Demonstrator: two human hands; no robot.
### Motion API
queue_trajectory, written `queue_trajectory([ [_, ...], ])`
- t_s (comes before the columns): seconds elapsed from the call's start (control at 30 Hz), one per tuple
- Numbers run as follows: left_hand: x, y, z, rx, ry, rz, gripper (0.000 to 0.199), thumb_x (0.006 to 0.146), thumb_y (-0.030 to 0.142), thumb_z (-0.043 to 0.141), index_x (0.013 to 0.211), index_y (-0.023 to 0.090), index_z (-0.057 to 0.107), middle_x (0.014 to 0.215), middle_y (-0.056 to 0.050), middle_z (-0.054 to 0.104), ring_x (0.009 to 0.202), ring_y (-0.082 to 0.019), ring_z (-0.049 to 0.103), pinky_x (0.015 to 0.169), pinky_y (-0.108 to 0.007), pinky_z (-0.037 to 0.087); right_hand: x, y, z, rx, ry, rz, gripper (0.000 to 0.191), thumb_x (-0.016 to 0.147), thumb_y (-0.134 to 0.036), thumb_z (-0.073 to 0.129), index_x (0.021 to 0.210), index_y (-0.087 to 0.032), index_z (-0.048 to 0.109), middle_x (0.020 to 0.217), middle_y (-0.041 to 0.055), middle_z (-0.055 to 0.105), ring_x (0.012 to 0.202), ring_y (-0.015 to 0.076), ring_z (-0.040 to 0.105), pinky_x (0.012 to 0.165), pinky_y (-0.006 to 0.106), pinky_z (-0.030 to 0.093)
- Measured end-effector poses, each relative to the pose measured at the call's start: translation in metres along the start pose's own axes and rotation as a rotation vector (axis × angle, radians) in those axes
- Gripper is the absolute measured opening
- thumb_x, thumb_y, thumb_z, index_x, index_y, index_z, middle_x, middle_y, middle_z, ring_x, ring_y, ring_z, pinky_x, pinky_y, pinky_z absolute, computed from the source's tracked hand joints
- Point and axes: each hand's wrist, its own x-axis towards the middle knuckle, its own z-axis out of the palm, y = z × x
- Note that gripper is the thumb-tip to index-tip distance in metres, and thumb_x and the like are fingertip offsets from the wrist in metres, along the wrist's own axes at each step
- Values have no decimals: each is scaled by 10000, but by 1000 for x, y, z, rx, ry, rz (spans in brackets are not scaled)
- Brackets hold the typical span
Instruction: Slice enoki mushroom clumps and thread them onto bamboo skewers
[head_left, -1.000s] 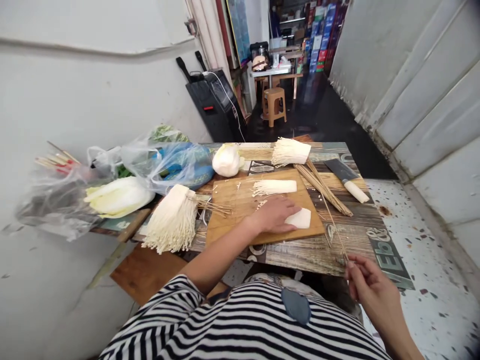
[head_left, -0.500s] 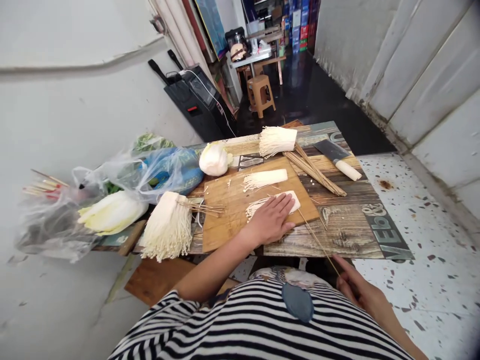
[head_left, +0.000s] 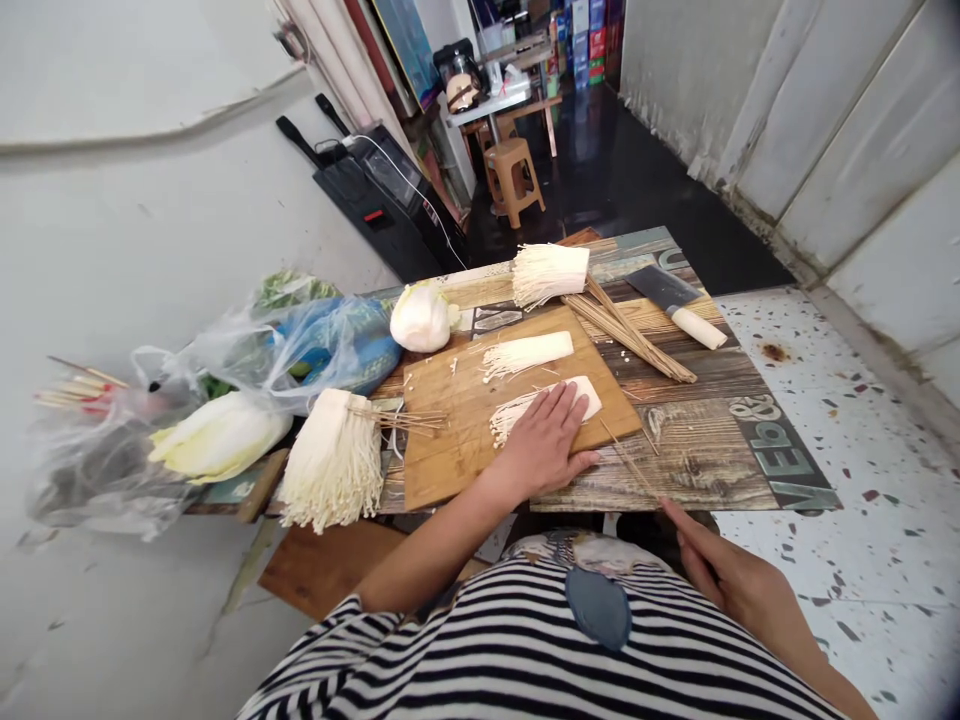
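My left hand (head_left: 546,440) lies flat with its fingers stretched over a small bunch of enoki mushrooms (head_left: 588,394), pressing it on the wooden cutting board (head_left: 450,465). My right hand (head_left: 724,565) is at the table's front edge, its fingers pinched on a thin bamboo skewer (head_left: 634,467). The skewer's far tip is close to the root end of that bunch; whether they touch, I cannot tell. Behind it on the board lies another flat enoki bunch (head_left: 536,352). A larger enoki pile (head_left: 337,460) with several skewers (head_left: 409,418) through it rests left of the board.
A cleaver (head_left: 675,300) lies at the back right, beside loose skewers (head_left: 630,335) and a thick enoki bunch (head_left: 551,273). Napa cabbage pieces (head_left: 221,437), a round cabbage piece (head_left: 424,316) and plastic bags (head_left: 322,345) occupy the left. A wooden handle (head_left: 262,485) sticks out over the front edge.
My right hand has shifted slightly, and the skewer's tip sits a little farther from the mushrooms' root end. My left hand stays on the bunch. The view has tilted slightly.
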Motion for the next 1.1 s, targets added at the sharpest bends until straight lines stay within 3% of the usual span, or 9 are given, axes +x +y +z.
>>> queue_trajectory([
  [0.27, 1, 1, -2, -15, -6, -3, 745, 938, 606, 311, 1450, 65, 285, 1545, -188, 206, 1445, -290, 159, 1179, -422, 150, 6, -3, 1, 46, -16, 11, 499, 864, -218, 476, 1354, -308, 513, 1122, -10, 701, 790, 145, 709, 670, 232, 566],
  [0.7, 2, -1, -1, -21, -1, -2, 743, 933, 611, 324, 1449, 78, 283, 1543, -185, 215, 1444, -289, 164, 1175, -421, 159, 9, -6, 5, 71, -22, 73, 460, 863, -245, 476, 1312, -302, 560, 1056, -12, 723, 714, 135, 701, 684, 234, 567],
  [1.1, 2, 0, -4, -20, -12, 3, 759, 925, 633, 322, 1444, 80, 299, 1535, -192, 232, 1438, -289, 188, 1172, -417, 184, 12, -8, 10, 123, -15, 103, 423, 869, -256, 474, 1272, -304, 592, 1090, -1, 712, 825, 151, 709, 760, 252, 562],
])
